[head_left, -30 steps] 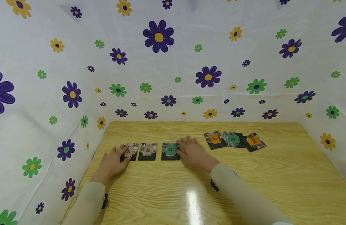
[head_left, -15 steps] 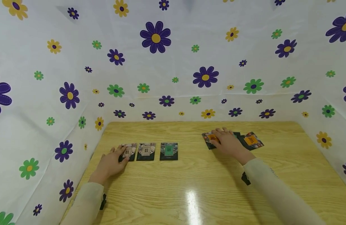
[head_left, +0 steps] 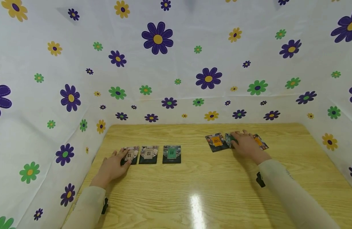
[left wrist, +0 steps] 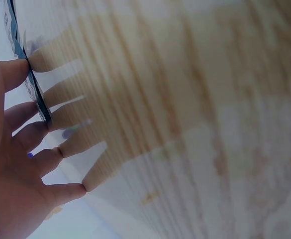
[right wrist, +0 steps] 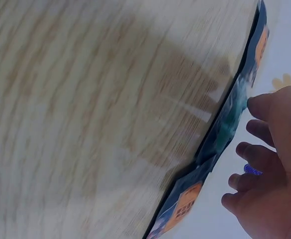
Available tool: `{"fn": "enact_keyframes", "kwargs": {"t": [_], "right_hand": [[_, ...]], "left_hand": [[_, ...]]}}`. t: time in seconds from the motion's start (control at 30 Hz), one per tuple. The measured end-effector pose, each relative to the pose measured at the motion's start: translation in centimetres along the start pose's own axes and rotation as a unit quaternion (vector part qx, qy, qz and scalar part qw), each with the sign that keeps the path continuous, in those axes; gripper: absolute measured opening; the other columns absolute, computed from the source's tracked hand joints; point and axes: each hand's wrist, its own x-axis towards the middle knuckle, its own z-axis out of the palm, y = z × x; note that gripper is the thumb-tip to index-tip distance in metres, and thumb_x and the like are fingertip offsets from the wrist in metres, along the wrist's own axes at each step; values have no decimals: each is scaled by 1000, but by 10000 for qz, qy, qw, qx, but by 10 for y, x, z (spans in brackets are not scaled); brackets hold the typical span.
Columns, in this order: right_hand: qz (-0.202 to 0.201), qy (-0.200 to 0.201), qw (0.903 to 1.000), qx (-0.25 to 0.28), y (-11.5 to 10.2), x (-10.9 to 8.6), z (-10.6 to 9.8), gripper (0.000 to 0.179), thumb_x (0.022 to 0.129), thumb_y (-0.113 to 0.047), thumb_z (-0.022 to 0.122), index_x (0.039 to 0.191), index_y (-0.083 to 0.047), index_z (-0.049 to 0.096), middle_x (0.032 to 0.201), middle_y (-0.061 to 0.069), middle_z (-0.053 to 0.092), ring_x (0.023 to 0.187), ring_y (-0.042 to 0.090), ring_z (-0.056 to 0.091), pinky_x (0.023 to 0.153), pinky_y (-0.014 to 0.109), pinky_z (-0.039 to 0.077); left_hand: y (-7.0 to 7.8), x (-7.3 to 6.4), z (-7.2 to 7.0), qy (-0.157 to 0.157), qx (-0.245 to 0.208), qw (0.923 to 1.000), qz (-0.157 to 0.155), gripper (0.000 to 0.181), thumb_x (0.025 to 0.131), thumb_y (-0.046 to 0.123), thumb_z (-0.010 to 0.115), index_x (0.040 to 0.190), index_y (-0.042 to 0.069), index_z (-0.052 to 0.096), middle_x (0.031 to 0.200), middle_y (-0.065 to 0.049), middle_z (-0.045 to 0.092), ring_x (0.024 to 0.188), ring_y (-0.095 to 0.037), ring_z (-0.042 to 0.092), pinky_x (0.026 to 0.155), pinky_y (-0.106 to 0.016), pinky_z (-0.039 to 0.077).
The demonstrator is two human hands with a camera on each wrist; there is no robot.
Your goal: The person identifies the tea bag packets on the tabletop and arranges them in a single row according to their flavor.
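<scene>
My left hand rests on the leftmost flat packet, which has a beige label. In the left wrist view its fingers are spread, with thumb and fingertips at the packet's edges. My right hand is over a packet with a green label in the right group, covering much of it. The right wrist view shows the thumb at the surface of this green packet and the other fingers loosely extended above it. An orange-labelled packet lies to its left, another orange-labelled packet to its right.
A second beige-labelled packet and a green-labelled packet continue the left row on the wooden table. The right group sits farther back, angled and overlapping. A white flowered cloth encloses the table's back and sides.
My right hand has left the green-labelled packet in the left row and moved right, past the first orange-labelled packet, to the green one in the right group. The left hand stays put.
</scene>
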Motion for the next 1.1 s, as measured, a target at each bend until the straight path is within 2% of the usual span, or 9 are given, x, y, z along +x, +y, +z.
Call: {"fn": "enact_keyframes", "kwargs": {"t": [0.3,0.6,0.83,0.9,1.0,1.1], "right_hand": [[-28,-99,9996,-276,11,-6,0,48,106,-5,45,152,8,49,151,39,49,144,71,29,116,80,27],[146,-205,9992,-324,12,-12,-2,51,109,-17,49,155,6,46,152,37,49,147,69,25,123,76,20],[187,-67,9956,-913,9,-24,-8,48,109,-26,56,148,2,58,142,36,60,145,65,34,123,73,26],[163,53,9949,-992,8,-25,-9,44,108,-24,57,145,1,62,137,37,62,144,65,37,122,72,29],[83,200,9940,-1075,9,-27,-11,39,106,-12,57,142,0,65,131,38,65,141,64,41,120,72,32],[-117,240,9928,-1170,12,-28,-10,43,102,2,56,144,0,62,134,36,65,139,65,43,118,73,34]], "left_hand": [[2,-1,-1,-42,-48,10000,-13,67,109,42,54,164,8,39,169,-24,31,153,-58,27,112,-88,20],[3,0,-2,-51,-80,10000,-30,67,109,43,53,164,8,37,170,-24,30,154,-58,25,113,-87,19],[3,-1,-3,-15,-78,10000,-18,66,109,42,54,164,8,38,170,-24,31,154,-58,25,113,-87,19],[3,-1,-2,-1,-66,10000,-17,67,109,42,54,164,7,38,170,-24,31,154,-58,25,113,-88,20],[2,0,-1,-1,-60,10000,-16,67,109,41,54,164,7,37,170,-24,30,154,-58,25,113,-88,19],[3,1,0,2,-49,10000,-15,67,109,41,54,165,8,37,170,-24,30,154,-58,24,113,-88,19]]}}
